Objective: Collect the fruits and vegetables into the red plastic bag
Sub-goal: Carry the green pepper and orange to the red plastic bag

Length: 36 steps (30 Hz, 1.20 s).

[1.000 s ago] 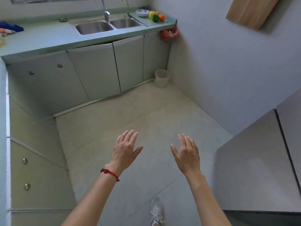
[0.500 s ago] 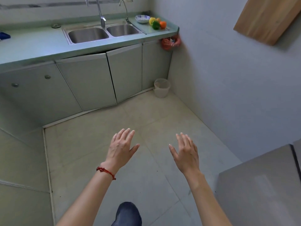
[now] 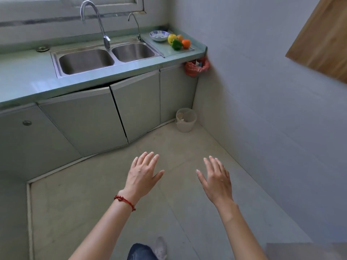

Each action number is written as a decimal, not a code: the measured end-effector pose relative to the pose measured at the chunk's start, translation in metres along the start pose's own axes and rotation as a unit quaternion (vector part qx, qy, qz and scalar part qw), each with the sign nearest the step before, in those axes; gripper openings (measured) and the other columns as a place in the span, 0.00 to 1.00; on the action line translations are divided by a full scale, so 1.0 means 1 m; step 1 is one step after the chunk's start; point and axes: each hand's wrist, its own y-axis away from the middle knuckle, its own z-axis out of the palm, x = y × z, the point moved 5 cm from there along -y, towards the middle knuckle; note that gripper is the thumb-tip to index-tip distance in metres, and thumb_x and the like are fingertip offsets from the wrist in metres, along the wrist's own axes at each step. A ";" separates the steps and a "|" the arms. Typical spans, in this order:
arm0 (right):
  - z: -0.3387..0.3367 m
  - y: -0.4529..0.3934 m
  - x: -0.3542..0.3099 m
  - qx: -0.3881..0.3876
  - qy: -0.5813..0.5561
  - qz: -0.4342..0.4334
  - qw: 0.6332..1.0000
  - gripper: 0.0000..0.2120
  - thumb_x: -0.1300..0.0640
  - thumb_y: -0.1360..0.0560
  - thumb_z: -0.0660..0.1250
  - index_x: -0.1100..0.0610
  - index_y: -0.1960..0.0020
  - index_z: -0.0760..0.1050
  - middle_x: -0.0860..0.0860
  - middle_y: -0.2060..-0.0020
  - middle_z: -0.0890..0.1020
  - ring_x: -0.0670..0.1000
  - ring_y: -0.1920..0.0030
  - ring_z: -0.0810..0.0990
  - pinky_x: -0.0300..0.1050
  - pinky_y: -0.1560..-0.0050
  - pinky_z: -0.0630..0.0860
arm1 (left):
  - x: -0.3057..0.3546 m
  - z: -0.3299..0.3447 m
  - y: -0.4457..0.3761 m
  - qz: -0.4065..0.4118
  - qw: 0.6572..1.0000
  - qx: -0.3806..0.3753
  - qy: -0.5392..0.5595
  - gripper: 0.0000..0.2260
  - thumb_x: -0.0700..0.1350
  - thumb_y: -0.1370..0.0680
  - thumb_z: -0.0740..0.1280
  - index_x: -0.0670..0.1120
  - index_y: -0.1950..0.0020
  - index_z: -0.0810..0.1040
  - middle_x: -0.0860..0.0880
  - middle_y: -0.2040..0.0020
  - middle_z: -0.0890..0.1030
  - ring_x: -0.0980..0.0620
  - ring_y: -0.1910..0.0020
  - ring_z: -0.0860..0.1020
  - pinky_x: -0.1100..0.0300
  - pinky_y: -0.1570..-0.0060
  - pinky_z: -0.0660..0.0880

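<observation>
Both hands empty, left hand (image 3: 142, 173) & right hand (image 3: 216, 177) w/ fingers straight, slightly spread; produce (image 3: 178, 42) on counter corner, red bag (image 3: 195, 67) hanging just below — round ones could roll off edge if nudged

Countertop (image 3: 28, 76), pale green, along far wall. Double steel sink (image 3: 105, 57) set in middle. Far right end: blue-patterned bowl (image 3: 158, 35), then cluster just beside it, yellow pepper (image 3: 171, 38), green pepper (image 3: 176, 44), orange (image 3: 186, 43), pale fruit (image 3: 180, 37) behind. Floor (image 3: 93, 194): pale bin (image 3: 185, 120) in right corner.
</observation>
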 end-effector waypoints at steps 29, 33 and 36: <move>0.034 -0.482 0.078 -0.005 -0.020 -0.033 0.999 0.26 0.43 0.28 0.55 0.59 0.43 0.78 0.58 0.44 0.81 0.58 0.43 0.79 0.52 0.46 0.76 | -0.027 0.005 -0.476 -0.054 0.998 0.016 0.014 0.27 0.59 0.27 0.55 0.42 0.39 0.77 0.42 0.42 0.80 0.40 0.41 0.77 0.42 0.43 0.73; 0.054 -0.550 0.076 -0.026 -0.019 -0.029 0.999 0.26 0.43 0.29 0.55 0.59 0.43 0.78 0.57 0.44 0.81 0.58 0.44 0.80 0.52 0.46 0.77 | -0.050 0.013 -0.544 -0.059 0.998 0.013 0.021 0.29 0.60 0.27 0.53 0.43 0.36 0.75 0.42 0.39 0.78 0.40 0.37 0.74 0.43 0.39 0.69; 0.072 -0.606 0.073 -0.037 -0.013 -0.030 0.999 0.27 0.42 0.28 0.54 0.59 0.42 0.78 0.58 0.43 0.81 0.58 0.43 0.79 0.53 0.45 0.76 | -0.072 0.018 -0.600 -0.055 0.998 0.008 0.026 0.31 0.62 0.26 0.50 0.44 0.33 0.72 0.42 0.35 0.75 0.41 0.33 0.70 0.44 0.35 0.66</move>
